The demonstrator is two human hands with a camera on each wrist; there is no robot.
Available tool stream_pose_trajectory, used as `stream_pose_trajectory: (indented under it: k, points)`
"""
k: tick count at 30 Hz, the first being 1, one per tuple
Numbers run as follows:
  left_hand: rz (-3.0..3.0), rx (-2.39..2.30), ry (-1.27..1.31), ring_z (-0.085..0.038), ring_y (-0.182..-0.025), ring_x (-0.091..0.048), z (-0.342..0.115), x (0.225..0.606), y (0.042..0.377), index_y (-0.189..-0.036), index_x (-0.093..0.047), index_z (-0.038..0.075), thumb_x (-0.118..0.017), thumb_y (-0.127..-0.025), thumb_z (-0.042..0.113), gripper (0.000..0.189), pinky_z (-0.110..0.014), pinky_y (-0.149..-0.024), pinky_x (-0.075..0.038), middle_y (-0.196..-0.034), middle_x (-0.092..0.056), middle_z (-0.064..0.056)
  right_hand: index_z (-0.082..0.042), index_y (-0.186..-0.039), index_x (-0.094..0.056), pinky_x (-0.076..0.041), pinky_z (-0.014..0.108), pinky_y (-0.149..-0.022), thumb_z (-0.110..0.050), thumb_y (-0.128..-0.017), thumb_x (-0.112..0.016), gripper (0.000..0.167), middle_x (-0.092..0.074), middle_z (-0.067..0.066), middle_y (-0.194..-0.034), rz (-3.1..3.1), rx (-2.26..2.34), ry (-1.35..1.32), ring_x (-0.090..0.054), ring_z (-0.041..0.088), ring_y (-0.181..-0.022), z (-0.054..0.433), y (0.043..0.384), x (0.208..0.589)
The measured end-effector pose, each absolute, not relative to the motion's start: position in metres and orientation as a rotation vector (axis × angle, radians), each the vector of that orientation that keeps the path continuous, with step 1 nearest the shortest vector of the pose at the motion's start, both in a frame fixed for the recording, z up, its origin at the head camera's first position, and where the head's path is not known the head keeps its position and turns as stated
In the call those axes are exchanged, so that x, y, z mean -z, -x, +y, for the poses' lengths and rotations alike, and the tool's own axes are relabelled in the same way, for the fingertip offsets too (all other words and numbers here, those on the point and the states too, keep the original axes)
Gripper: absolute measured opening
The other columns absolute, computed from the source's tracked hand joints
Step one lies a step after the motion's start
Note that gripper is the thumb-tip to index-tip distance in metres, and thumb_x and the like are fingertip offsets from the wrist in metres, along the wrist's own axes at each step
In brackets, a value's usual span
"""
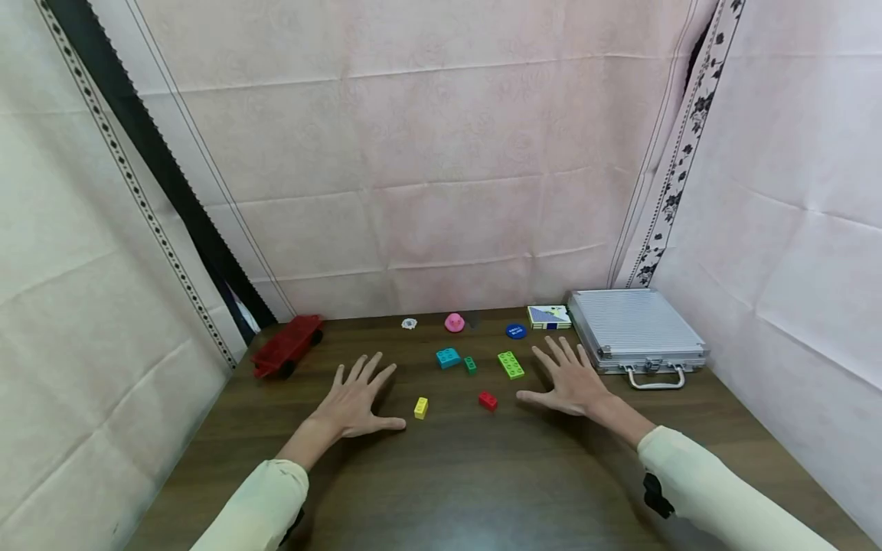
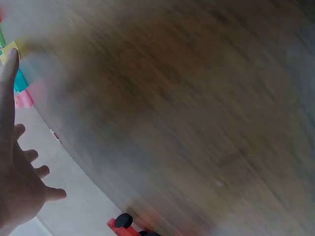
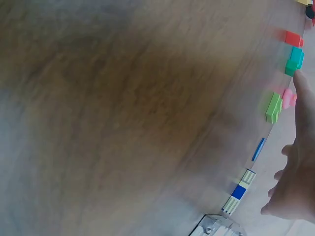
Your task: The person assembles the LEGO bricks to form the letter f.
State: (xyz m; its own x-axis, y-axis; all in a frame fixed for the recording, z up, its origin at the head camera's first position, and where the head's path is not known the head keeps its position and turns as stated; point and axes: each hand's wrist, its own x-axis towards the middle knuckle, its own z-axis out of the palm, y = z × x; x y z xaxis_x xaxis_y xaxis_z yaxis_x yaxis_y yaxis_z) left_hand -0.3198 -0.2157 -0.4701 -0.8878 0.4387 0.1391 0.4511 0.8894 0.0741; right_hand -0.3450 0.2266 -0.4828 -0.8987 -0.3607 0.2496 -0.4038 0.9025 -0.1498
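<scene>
My left hand (image 1: 354,402) is spread over the left of the table, thumb pointing toward a yellow brick (image 1: 421,408). The right hand (image 1: 568,380), also with fingers spread, is between a lime brick (image 1: 511,365) and a silver case (image 1: 637,325). Both hands hold nothing. A red brick (image 1: 488,401) lies left of the right thumb. Farther back between the hands are a blue brick (image 1: 448,358) and a small green brick (image 1: 471,365). In the left wrist view, the left thumb overlaps the yellow brick (image 2: 10,49).
Along the back are a red toy car (image 1: 288,346), a small white piece (image 1: 409,324), a round pink piece (image 1: 454,322), a blue disc (image 1: 515,331) and a flat box (image 1: 549,317). White cloth hangs (image 1: 413,191) behind and at both sides of the wooden table (image 1: 441,490).
</scene>
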Motion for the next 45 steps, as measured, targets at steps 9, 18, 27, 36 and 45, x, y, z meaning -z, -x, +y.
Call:
stream_pose_trajectory:
  k: [9,18,27,36,45]
  points:
    - [-2.968,0.256,0.839,-0.049,-0.151,-0.025,-0.202,0.467,0.315,-0.161,-0.039,0.019,-0.071,-0.088,0.068,0.093,-0.077,-0.112,-0.022,-0.168,-0.028,-0.017,-0.010,-0.154,-0.050,-0.016,0.071,-0.118,-0.074,-0.089,-0.063,0.092,-0.032,0.023,-0.165,-2.818,-0.295,-0.729,-0.023,0.050,-0.152,0.208,0.340,0.475]
    - [-2.989,0.437,0.978,-0.038,-0.147,-0.037,-0.183,0.465,0.316,-0.156,-0.049,0.019,-0.074,-0.094,0.051,0.074,-0.068,-0.111,-0.034,-0.158,-0.044,-0.011,-0.013,-0.155,-0.049,-0.011,0.069,-0.120,-0.063,-0.092,-0.069,0.083,-0.036,0.019,-0.164,-2.803,-0.383,-0.914,-0.025,0.044,-0.153,0.183,0.336,0.467]
    - [-3.028,0.666,0.965,-0.029,-0.133,-0.052,-0.178,0.470,0.323,-0.139,-0.067,0.015,-0.079,-0.094,0.032,0.050,-0.055,-0.109,-0.043,-0.139,-0.062,-0.006,-0.006,-0.151,-0.052,-0.012,0.067,-0.121,-0.043,-0.095,-0.076,0.072,-0.049,0.020,-0.155,-2.788,-0.500,-1.133,-0.038,0.043,-0.147,0.167,0.331,0.464]
    - [-2.945,0.901,0.903,-0.019,-0.109,-0.064,-0.170,0.479,0.332,-0.124,-0.076,0.013,-0.085,-0.089,0.026,0.038,-0.043,-0.095,-0.054,-0.116,-0.074,0.002,-0.009,-0.149,-0.055,-0.038,0.054,-0.115,-0.015,-0.096,-0.077,0.057,-0.055,0.009,-0.151,-2.914,-0.639,-1.171,-0.045,0.032,-0.143,0.160,0.334,0.468]
    - [-2.922,0.999,0.829,-0.016,-0.100,-0.065,-0.156,0.480,0.340,-0.115,-0.078,0.014,-0.088,-0.085,0.025,0.033,-0.040,-0.089,-0.055,-0.107,-0.073,0.002,-0.013,-0.140,-0.065,-0.046,0.048,-0.109,-0.013,-0.099,-0.072,0.042,-0.064,0.004,-0.139,-2.928,-0.637,-1.181,-0.056,0.022,-0.130,0.156,0.337,0.470]
